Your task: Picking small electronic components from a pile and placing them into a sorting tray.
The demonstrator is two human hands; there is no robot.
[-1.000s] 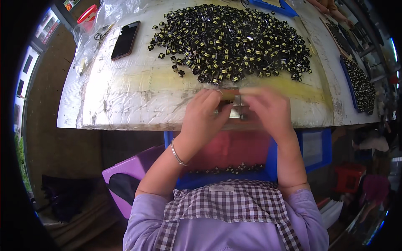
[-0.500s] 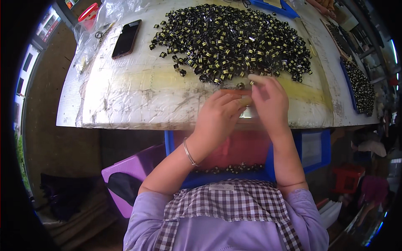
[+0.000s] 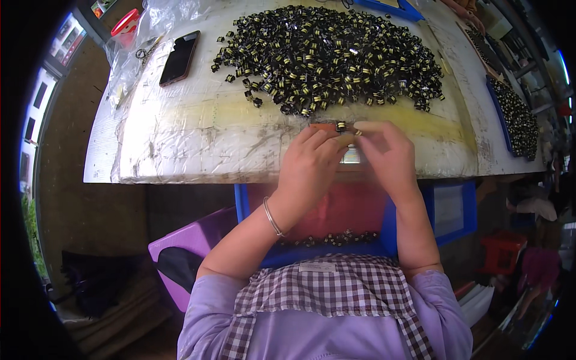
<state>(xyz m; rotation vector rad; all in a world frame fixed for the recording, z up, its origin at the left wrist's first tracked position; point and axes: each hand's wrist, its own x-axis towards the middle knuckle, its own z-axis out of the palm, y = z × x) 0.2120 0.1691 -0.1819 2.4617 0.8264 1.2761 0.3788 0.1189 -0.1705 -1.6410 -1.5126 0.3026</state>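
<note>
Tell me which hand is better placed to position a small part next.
Probably the right hand: its fingertips are at a small part, while the left hand partly covers the orange block.

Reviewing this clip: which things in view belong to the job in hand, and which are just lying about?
Seem to belong:
- pile of black-and-yellow parts
- orange block and ridged metal plate, at the hands
- blue bin, probably

Seem just lying about:
- phone
- clear plastic bag
- red container

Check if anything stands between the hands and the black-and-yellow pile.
Right hand: nothing visible, just tabletop. Left hand: an orange block and a small part sit just ahead, before the pile.
</note>
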